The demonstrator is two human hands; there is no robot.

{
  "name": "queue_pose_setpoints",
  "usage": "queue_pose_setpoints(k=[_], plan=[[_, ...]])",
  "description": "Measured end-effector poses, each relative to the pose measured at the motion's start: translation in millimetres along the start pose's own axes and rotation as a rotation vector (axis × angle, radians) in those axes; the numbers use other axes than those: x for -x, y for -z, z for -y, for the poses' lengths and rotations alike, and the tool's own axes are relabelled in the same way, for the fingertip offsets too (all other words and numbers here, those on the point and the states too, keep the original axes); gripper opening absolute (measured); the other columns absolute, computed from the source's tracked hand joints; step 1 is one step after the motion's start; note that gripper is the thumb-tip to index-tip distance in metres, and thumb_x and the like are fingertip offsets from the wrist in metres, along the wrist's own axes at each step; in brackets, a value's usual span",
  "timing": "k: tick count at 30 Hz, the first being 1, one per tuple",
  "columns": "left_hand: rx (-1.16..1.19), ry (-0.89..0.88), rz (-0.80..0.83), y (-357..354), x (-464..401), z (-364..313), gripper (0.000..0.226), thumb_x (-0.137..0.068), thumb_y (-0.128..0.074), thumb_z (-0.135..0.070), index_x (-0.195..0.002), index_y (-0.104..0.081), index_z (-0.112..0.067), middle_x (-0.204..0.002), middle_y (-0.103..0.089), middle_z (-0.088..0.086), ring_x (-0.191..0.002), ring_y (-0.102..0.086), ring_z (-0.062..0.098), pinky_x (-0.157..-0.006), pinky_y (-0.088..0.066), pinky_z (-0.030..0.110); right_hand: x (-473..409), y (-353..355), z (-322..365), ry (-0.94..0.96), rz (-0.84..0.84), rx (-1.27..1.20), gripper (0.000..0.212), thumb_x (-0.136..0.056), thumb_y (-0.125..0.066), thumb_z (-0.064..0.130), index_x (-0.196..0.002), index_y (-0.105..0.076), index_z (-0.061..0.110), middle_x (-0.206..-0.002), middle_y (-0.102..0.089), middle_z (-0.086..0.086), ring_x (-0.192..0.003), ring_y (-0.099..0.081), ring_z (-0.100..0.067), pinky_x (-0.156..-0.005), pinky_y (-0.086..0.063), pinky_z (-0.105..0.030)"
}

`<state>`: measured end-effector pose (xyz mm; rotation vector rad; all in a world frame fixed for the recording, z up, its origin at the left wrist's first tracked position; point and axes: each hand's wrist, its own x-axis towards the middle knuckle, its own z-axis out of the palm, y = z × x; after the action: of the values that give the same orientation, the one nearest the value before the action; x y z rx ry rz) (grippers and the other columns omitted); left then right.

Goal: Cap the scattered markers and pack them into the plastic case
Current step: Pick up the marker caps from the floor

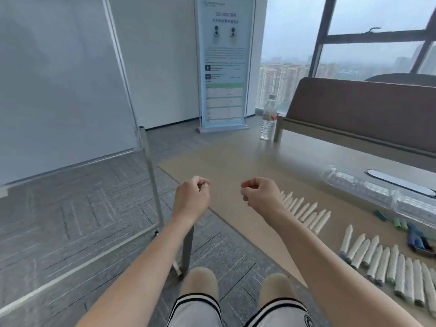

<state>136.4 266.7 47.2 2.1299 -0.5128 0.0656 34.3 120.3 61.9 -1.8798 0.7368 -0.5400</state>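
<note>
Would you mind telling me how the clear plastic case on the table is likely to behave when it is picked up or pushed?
The clear plastic case looks thin-walled and empty, so it is probably light and may flex under a firm grip. Its rounded end suggests it could rock or roll if nudged sideways. Being long, it would likely swing if lifted by one end.

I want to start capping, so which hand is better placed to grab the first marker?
Probably the right hand: it hovers beside the nearer row of white markers on the table. The left hand is past the table edge, above the floor.
</note>
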Motion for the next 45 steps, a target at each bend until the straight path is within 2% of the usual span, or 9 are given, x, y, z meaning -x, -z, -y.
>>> queue_pose_setpoints(k=[5,9,16,19,27,31,38,43,45], plan=[[-0.020,0.145,-0.163,85.9,30.0,58.6,0.018,-0.099,-0.053,-0.022,-0.105,-0.070,-0.022,-0.089,-0.070,-0.007,-0.074,-0.060,0.007,-0.061,-0.042,0.023,23.2,-79.7,35.9,0.129,0.206,0.039,0.014,-0.084,-0.065,0.010,-0.078,-0.070,0.021,-0.074,-0.072,-0.002,-0.068,-0.067,-0.017,-0.069,-0.060,-0.035],[-0.043,0.265,-0.263,137.9,63.3,106.3,0.019,-0.099,-0.052,-0.022,-0.106,-0.070,-0.022,-0.093,-0.072,-0.004,-0.083,-0.066,0.019,-0.067,-0.045,0.027,49.3,-134.6,53.9,0.223,0.356,0.078,0.012,-0.084,-0.067,0.011,-0.078,-0.071,0.020,-0.076,-0.072,-0.001,-0.074,-0.069,-0.018,-0.073,-0.060,-0.036],[-0.129,0.405,-0.358,171.0,117.8,168.1,0.020,-0.101,-0.049,-0.019,-0.107,-0.067,-0.019,-0.082,-0.067,-0.007,-0.064,-0.059,0.011,-0.053,-0.042,0.025,93.3,-207.3,35.1,0.303,0.610,0.145,0.008,-0.083,-0.069,0.013,-0.088,-0.071,0.019,-0.081,-0.071,0.000,-0.077,-0.069,-0.016,-0.069,-0.058,-0.027],[-0.138,0.435,-0.351,168.1,124.0,196.5,0.020,-0.101,-0.050,-0.018,-0.107,-0.069,-0.017,-0.081,-0.066,-0.007,-0.064,-0.058,0.010,-0.054,-0.042,0.024,98.5,-235.1,15.5,0.283,0.666,0.159,0.007,-0.085,-0.069,0.013,-0.091,-0.071,0.016,-0.081,-0.070,0.000,-0.073,-0.066,-0.014,-0.062,-0.053,-0.021],[-0.037,0.650,-0.381,140.2,115.8,311.2,0.016,-0.101,-0.050,-0.018,-0.099,-0.066,-0.018,-0.079,-0.063,-0.010,-0.067,-0.055,0.003,-0.052,-0.038,0.009,80.8,-351.0,-68.2,0.137,0.773,0.217,0.006,-0.086,-0.069,0.018,-0.093,-0.069,0.018,-0.084,-0.068,0.005,-0.079,-0.064,-0.011,-0.076,-0.054,-0.029],[0.030,0.832,-0.343,106.8,129.3,395.3,0.014,-0.100,-0.051,-0.019,-0.097,-0.064,-0.021,-0.085,-0.066,-0.006,-0.074,-0.063,0.015,-0.063,-0.055,0.030,75.5,-410.2,-136.7,0.048,0.762,0.255,0.007,-0.086,-0.069,0.017,-0.093,-0.067,0.018,-0.084,-0.067,0.006,-0.084,-0.064,-0.015,-0.078,-0.053,-0.031],[-0.116,0.966,-0.051,46.5,139.6,537.8,0.014,-0.098,-0.054,-0.027,-0.095,-0.066,-0.022,-0.085,-0.070,-0.004,-0.083,-0.067,0.019,-0.076,-0.053,0.034,63.6,-506.5,-255.6,-0.063,0.808,0.391,0.017,-0.085,-0.073,0.025,-0.096,-0.062,0.018,-0.088,-0.064,0.006,-0.088,-0.062,-0.015,-0.081,-0.052,-0.032],[-0.140,1.112,-0.099,12.4,130.6,632.7,0.015,-0.097,-0.053,-0.022,-0.088,-0.064,-0.023,-0.089,-0.070,-0.003,-0.076,-0.068,0.022,-0.069,-0.057,0.039,52.9,-574.0,-324.7,-0.135,0.801,0.440,0.017,-0.086,-0.073,0.025,-0.094,-0.059,0.019,-0.084,-0.060,0.010,-0.086,-0.059,-0.015,-0.080,-0.053,-0.033],[-0.200,1.164,-0.077,0.4,137.5,659.2,0.013,-0.098,-0.052,-0.023,-0.098,-0.065,-0.021,-0.094,-0.069,-0.003,-0.080,-0.067,0.020,-0.067,-0.053,0.035,55.1,-587.4,-349.7,-0.172,0.806,0.480,0.016,-0.087,-0.072,0.025,-0.095,-0.059,0.018,-0.082,-0.057,0.012,-0.083,-0.058,-0.014,-0.076,-0.051,-0.031]])
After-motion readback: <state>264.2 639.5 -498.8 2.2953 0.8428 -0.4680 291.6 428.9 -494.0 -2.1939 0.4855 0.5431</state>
